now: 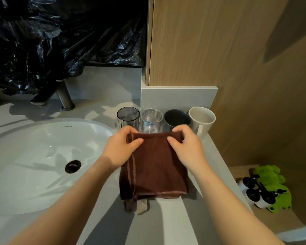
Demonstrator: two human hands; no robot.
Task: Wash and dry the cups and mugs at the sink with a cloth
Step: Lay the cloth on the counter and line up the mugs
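Head view: grey counter, white sink, wood wall; brown cloth in grip of left hand and right hand.

L hand + R hand, left/right of cloth: both bare, nails short. Forearms bare too, to frame edge below cloth.

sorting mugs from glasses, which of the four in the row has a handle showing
The white mug at the right end of the row; its handle faces the camera. The grey glass, clear glass and dark mug show none.
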